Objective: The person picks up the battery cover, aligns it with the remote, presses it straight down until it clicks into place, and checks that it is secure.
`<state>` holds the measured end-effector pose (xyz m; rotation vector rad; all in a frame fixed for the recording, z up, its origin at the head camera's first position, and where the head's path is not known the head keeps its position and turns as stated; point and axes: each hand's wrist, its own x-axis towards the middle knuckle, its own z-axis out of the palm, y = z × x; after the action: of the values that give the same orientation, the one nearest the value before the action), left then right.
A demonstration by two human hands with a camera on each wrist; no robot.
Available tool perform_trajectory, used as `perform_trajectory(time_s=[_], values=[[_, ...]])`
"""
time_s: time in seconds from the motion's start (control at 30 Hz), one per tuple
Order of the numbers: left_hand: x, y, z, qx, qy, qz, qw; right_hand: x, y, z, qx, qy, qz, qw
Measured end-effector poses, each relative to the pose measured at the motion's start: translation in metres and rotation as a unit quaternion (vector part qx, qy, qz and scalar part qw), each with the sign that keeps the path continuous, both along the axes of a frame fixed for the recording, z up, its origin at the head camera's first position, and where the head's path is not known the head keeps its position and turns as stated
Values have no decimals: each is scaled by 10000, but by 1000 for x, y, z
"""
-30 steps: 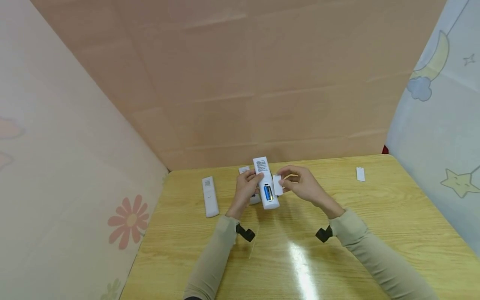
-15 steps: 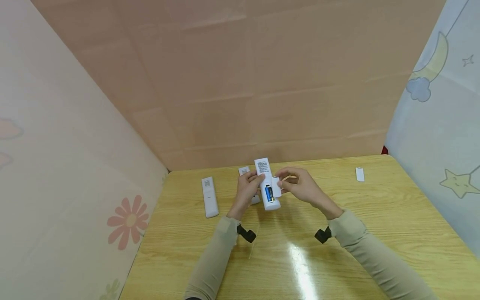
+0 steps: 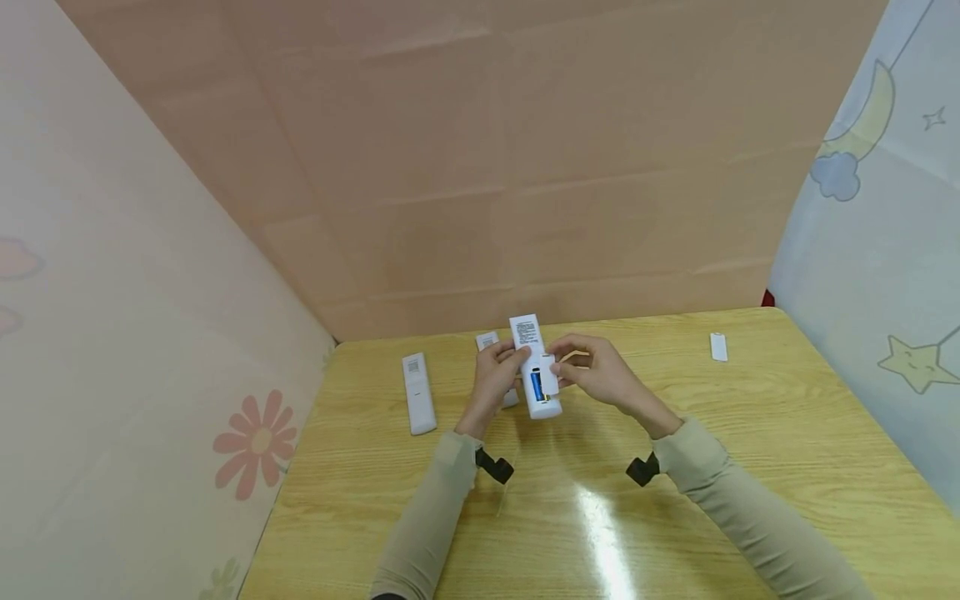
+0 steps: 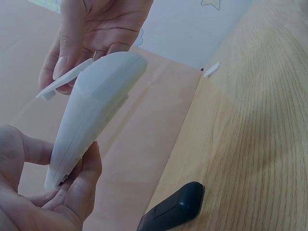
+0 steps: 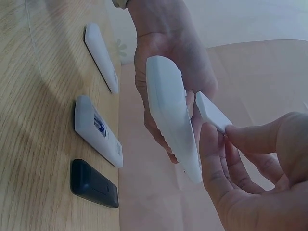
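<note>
My left hand (image 3: pixel 493 382) grips a white remote control (image 3: pixel 528 333) above the table, its back turned up toward me. Blue batteries (image 3: pixel 537 387) show in the uncovered battery compartment at its lower end. Between thumb and fingers, my right hand (image 3: pixel 600 372) pinches a small white battery cover (image 3: pixel 550 377), which overlaps the right side of that compartment in the head view. From the right wrist view, the cover (image 5: pixel 211 113) stands tilted beside the remote's back, with a gap between them.
A second white remote (image 3: pixel 419 395) lies face down at left. Behind my left hand lies another white remote (image 5: pixel 96 130) with its battery compartment uncovered. Beside that one is a black remote (image 5: pixel 94 184). A loose white cover (image 3: pixel 718 347) lies at the table's (image 3: pixel 750 433) far right.
My right hand has brought the battery cover left, from beside the remote to over part of its battery compartment. The left hand and remote have shifted slightly right.
</note>
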<state>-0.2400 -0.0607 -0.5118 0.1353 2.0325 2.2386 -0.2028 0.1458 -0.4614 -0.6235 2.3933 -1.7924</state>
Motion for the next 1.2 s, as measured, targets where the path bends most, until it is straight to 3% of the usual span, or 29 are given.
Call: perform_trajectory(time_s=[0.3,0.6,1.2], values=[[-1,4,0,38,111,20,9999,1,-4,-1,31,-77,-5,10000],[-1,4,1,-16,-36,148,9999,2,-5,-6,17,-57,-32,10000],[1,6,-2,73,-42,54,10000,9,-7,-6,160,79,0,9998]])
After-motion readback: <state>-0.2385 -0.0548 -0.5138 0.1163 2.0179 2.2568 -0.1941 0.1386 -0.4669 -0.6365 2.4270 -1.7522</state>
